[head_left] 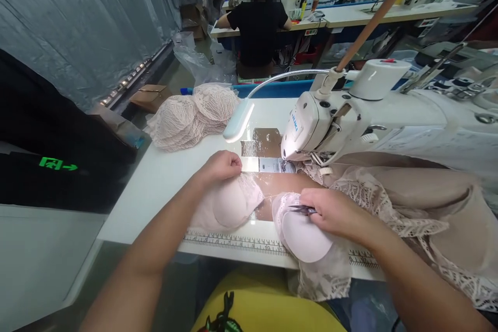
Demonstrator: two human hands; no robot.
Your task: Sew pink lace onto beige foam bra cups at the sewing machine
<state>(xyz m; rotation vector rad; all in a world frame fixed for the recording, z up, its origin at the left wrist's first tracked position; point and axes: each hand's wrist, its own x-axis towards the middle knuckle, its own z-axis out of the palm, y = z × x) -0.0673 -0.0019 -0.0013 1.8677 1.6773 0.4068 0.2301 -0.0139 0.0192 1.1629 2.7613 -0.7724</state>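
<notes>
Two pale pink lace-edged bra cups lie at the front of the sewing table. My left hand point(224, 165) pinches the upper edge of the left bra cup point(229, 203), fingers closed on it. Over the right bra cup point(305, 236), my right hand point(330, 210) is closed around small dark thread snips point(302, 209), blades pointing left. The right cup hangs partly over the table's front edge, its lace trailing below. Just beyond my hands stands the white sewing machine point(307, 124), its needle area above the metal plate point(272, 165).
A pile of lace cups point(190, 116) sits at the back left of the table point(143, 192). Beige lace fabric point(420, 197) is heaped on the right. A lamp point(238, 120) arches over the table, and a ruler strip point(241, 243) runs along its front. A person point(259, 26) sits ahead.
</notes>
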